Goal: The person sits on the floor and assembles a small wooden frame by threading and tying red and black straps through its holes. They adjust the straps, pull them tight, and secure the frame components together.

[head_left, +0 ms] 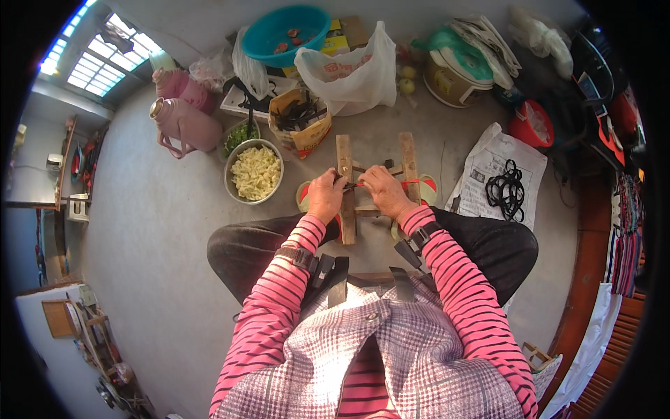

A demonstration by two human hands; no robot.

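Observation:
A small wooden frame [347, 222] of two long bars with crosspieces stands between my legs. My left hand [326, 198] is closed at its left bar, fingers pinched around a small dark piece that I cannot make out clearly. Across the frame, my right hand [386, 192] has its fingers bent down and pressed together near a thin red strip [410, 182]. What the right fingertips hold is hidden under the hand. To the right, several black loops [507, 191] lie on a flattened white printed sack [481, 157]. Ahead on the left, an open paper bag [307, 137] holds dark strips.
A metal bowl of pale chopped food [256, 172] sits left of the frame, by a bowl of greens [240, 137]. Pink flasks [187, 124], a teal basin [255, 43], a white plastic bag [356, 84], a lidded bucket [447, 82] and a red bucket [528, 126] stand farther off.

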